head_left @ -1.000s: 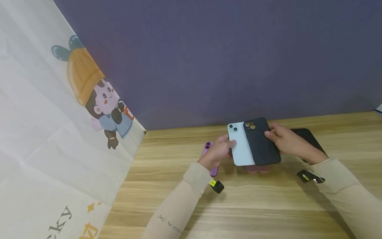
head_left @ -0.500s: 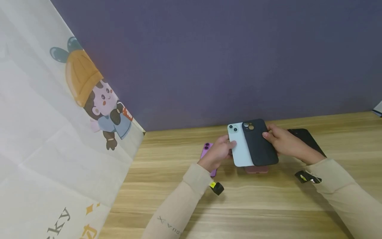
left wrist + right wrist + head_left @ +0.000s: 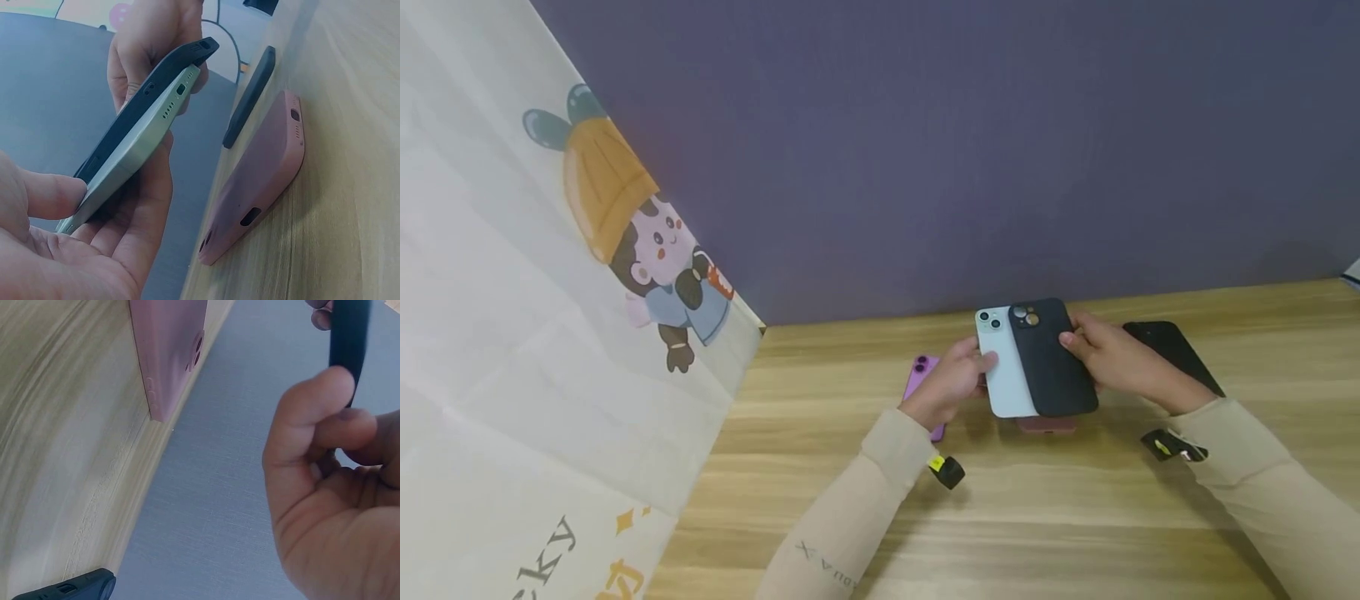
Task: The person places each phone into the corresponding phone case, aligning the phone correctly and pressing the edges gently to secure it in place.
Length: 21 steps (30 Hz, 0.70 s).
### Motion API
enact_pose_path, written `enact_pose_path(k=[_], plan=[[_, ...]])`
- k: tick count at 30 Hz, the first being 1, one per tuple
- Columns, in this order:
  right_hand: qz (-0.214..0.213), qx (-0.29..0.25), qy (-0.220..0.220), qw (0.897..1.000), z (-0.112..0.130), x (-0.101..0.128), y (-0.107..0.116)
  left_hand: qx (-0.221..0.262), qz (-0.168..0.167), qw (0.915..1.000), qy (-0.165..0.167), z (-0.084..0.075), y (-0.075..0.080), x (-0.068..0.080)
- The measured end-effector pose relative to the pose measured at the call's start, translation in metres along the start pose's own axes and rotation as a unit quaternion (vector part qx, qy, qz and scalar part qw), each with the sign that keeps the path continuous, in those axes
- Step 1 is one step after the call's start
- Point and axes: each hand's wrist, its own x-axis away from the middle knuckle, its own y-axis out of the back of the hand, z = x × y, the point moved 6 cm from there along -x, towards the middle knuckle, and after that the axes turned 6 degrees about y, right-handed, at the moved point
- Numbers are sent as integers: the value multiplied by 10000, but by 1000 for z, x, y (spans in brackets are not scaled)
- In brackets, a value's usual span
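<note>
- Head view: the left hand (image 3: 951, 385) pinches the pale blue phone (image 3: 1006, 367) at its left edge, thumb on the back, fingers curled beneath.
- The right hand (image 3: 1120, 360) clamps thumb and fingers on the right edge of the dark case (image 3: 1054, 360), which overlaps the phone's right half; both are held just above the wooden table (image 3: 1000, 517), near the far wall.
- Left wrist view: the case's (image 3: 150, 87) rim rests against the phone's (image 3: 134, 153) edge, the two tilted.
- A pink case (image 3: 1047, 426) lies on the table just under them.
- A purple phone (image 3: 919, 377) lies behind the left hand.
- A black case (image 3: 1172, 350) lies behind the right hand.
</note>
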Motion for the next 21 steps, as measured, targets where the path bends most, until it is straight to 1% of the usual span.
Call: enact_pose_path(k=[6, 9, 13, 21], plan=[[13, -114, -3, 9999, 0, 0, -1, -33, -39, 10000, -20, -2, 0, -1], [13, -87, 3, 10000, 0, 0, -1, -50, -12, 10000, -60, -3, -1, -1], [-29, -52, 90, 9999, 1, -1, 0, -86, 117, 9997, -175, -5, -4, -1], [-83, -103, 261, 9996, 4, -2, -3, -78, 128, 9997, -202, -5, -5, 1]])
